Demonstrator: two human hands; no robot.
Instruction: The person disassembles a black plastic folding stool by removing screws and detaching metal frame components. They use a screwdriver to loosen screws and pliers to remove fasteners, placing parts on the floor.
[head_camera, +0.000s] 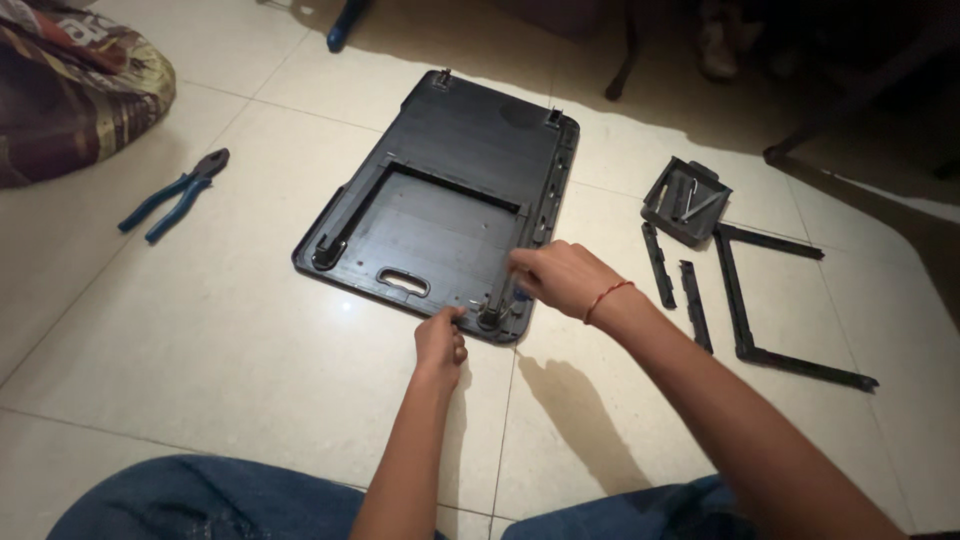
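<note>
Gripping dark panel | pale tiled floor | dim room

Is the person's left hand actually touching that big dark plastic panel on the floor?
Touching. In the head view the left hand has its fingertips on the dark panel's near edge, with no gap visible.

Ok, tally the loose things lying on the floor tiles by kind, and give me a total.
Large dark plastic panel, touched by left hand and right hand: 1
Blue-handled pliers: 1
Small square tray: 1
Short dark strips: 2
U-shaped dark frame: 1
Total: 6
</note>
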